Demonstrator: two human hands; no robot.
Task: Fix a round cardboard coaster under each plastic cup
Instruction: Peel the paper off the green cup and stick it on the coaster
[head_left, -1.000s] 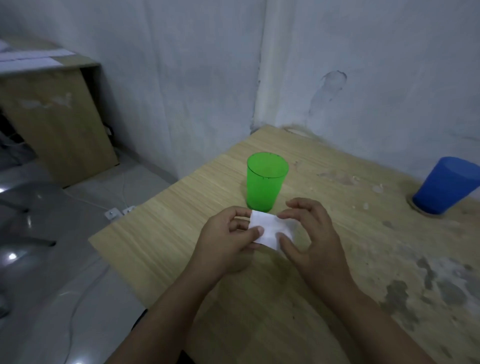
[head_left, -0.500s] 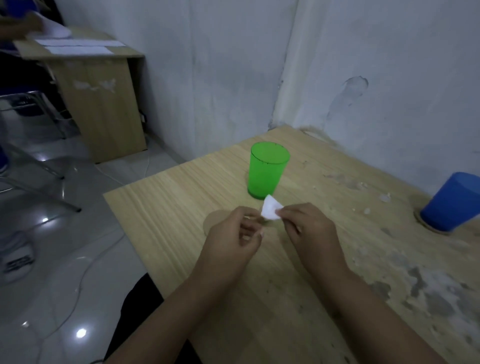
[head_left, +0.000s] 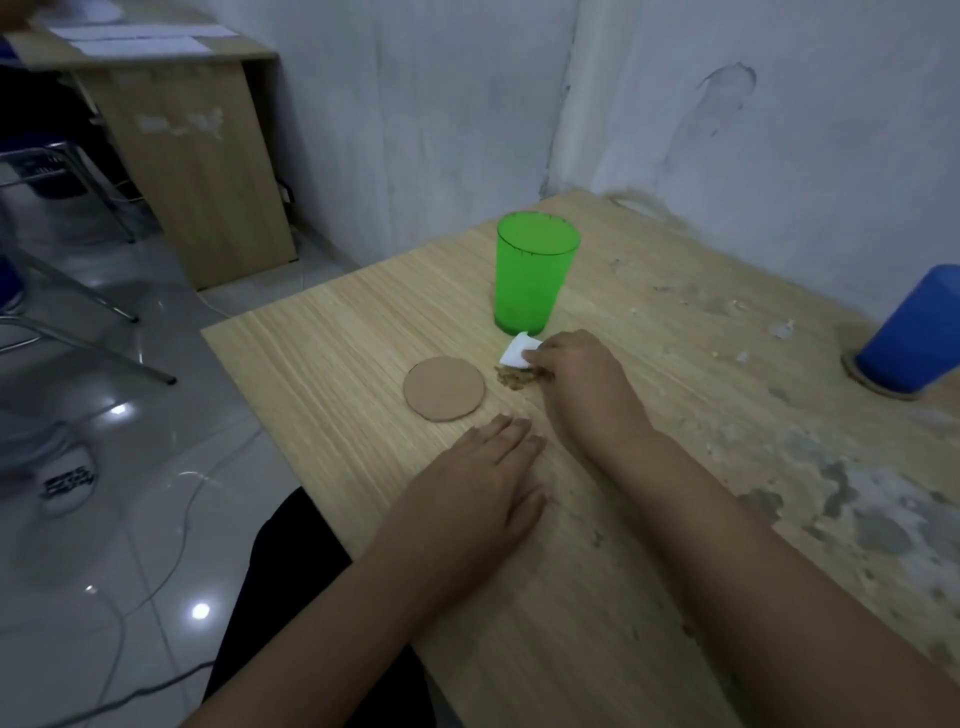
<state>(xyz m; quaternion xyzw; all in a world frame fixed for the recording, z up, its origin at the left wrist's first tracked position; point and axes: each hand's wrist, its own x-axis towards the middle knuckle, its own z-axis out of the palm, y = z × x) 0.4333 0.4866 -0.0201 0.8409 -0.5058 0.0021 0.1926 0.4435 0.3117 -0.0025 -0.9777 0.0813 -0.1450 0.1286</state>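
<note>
Splitting hands: white piece now in the right hand only

Half a second ago both hands pinched the white piece (head_left: 515, 352) together in front of the green cup (head_left: 535, 275). Now they are apart. The right hand (head_left: 574, 374) grips the piece alone between fingertips and thumb, just short of the cup's base; whether it touches the cup, can't tell. Left hand (head_left: 483, 488) has let go and lies flat and open on the table (head_left: 322, 364), holding nothing.

With the left hand out of the way, the loose cardboard coaster (head_left: 444, 388) is in plain view: flat on the table, just ahead of the left fingertips and left of the right hand, clear of the green cup. A rough brown patch (head_left: 514, 378) sits right under the right fingers (glue residue or torn surface, can't tell).

The blue cup (head_left: 911, 332), far out to the right of the right hand, already stands upside down on a coaster (head_left: 878, 388).

Read: one cup done, green one pending. White piece is probably the fixing aid (tape or backing, a guess). Next step likely joins coaster to green cup.
</note>
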